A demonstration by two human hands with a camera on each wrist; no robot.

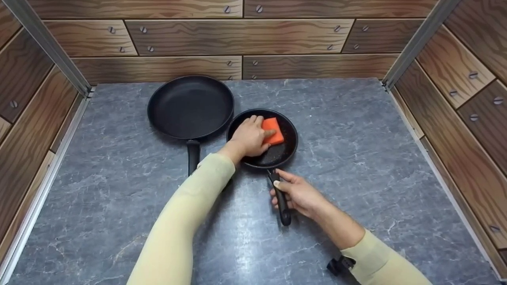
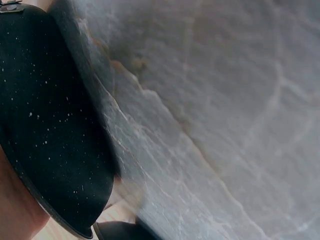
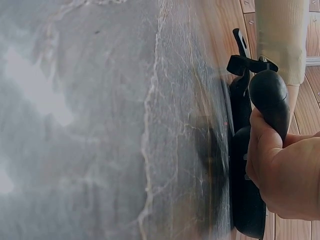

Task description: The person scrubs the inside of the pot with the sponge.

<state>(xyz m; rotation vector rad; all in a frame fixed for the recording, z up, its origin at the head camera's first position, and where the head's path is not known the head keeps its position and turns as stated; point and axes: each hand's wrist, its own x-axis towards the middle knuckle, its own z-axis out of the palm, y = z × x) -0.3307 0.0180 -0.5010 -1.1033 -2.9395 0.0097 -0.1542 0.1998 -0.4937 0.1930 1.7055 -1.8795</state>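
Note:
My left hand (image 1: 250,136) is inside the small black frying pan (image 1: 277,158), its fingers on an orange sponge (image 1: 277,136) that lies against the pan's inner surface. Part of the sponge is hidden beneath the fingers. With my right hand (image 1: 303,194) I grip the pan's black handle (image 1: 282,204), the thumb lying along its top. In the right wrist view, the right hand (image 3: 287,172) is wrapped round the handle (image 3: 270,95). The left wrist view gives the pan's white-speckled dark outside (image 2: 45,115), with a bit of the left hand (image 2: 17,205) at the corner.
A larger black frying pan (image 1: 190,107) lies behind and left of the small one, its handle (image 1: 193,156) partly covered by the left sleeve. Both pans are on a grey marbled tabletop (image 1: 356,158). Wood-patterned panels (image 1: 237,35) stand at the back and sides.

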